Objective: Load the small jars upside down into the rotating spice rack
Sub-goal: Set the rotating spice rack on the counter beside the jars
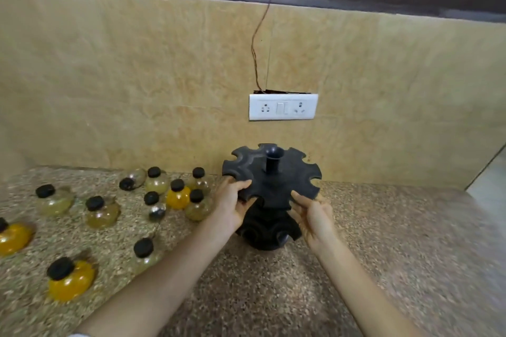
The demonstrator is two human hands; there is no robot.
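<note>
A black rotating spice rack (273, 175) stands on the speckled counter (383, 241), with a notched top disc, a central post and a cupped base. No jars sit in its notches. My left hand (232, 205) grips the disc's left rim, thumb on top. My right hand (315, 216) holds the disc's front right edge from below. Several small round jars with black caps lie spread to the left: an orange one (178, 197) in the cluster, another orange one (71, 279) near the front, a clear one (54, 201), and one lying on its side (134, 179).
A beige stone backsplash rises behind the counter, with a white socket plate (283, 107) and a thin wire (258, 44) hanging above it. Dark cabinets run along the top. The counter ends at the right, near a pale opening (490, 186).
</note>
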